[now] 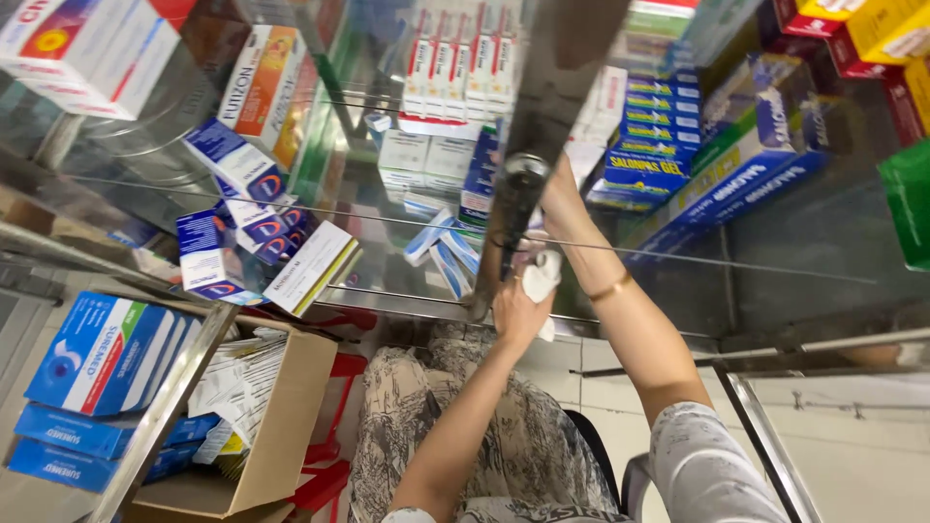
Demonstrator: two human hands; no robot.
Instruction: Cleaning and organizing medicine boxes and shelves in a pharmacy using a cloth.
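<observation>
Two hands at the metal post [513, 208] of the glass cabinet, and that post is my reference for everything. Left hand [518, 315] is closed on a white cloth [541, 279], pressing it against the lower part of the post. Right hand [554, 189] reaches up beside the post, just behind it; I can't tell whether its fingers are apart or together, the post and glare hide them. Risks as I read them: loose blue-and-white boxes [242, 242] lie heaped on the glass shelf [387, 232] left of the post, some near the edge, so a hard wipe or an elbow bump could shake them off toward the open cardboard carton [281, 426] below left. Stacked blue boxes [659, 126] sit right of the post, close to the right forearm; a careless pull-back could topple them. Pushing sideways on the post could also stress the glass.
</observation>
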